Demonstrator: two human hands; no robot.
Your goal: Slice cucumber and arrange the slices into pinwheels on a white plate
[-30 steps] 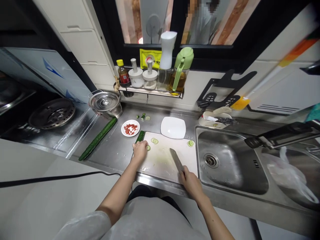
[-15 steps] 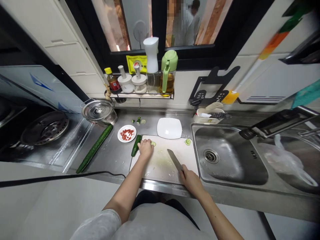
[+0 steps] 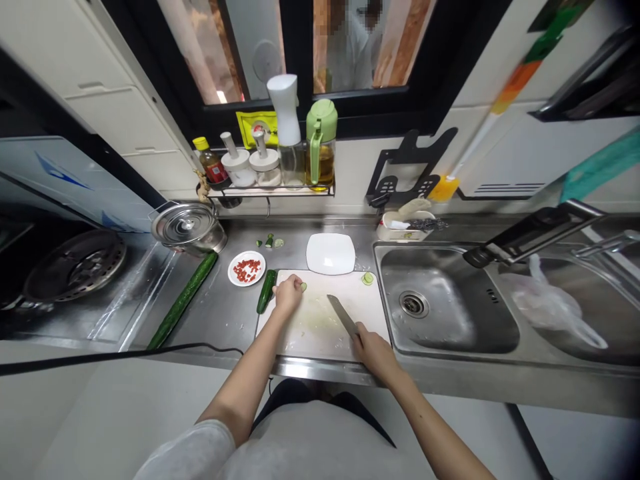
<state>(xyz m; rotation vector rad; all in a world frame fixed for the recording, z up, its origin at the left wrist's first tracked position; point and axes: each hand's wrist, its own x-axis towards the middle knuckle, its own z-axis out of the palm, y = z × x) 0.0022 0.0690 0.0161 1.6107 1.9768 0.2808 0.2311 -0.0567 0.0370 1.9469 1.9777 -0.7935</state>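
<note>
Head view: right fingers (image 3: pixel 369 335) seemingly clasp knife (image 3: pixel 342 315).

Both bare forearms reach forward. The left hand (image 3: pixel 289 293) lies palm down, fingers curled. The right hand (image 3: pixel 373 347), near the desk's (image 3: pixel 225 313) front edge, is clenched.

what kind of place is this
Most likely a home kitchen: a steel counter with a sink, a gas stove at the left, and a wall rack of oil and seasoning bottles. The left hand holds a cucumber on a cutting board; the right hand grips a knife.
</note>
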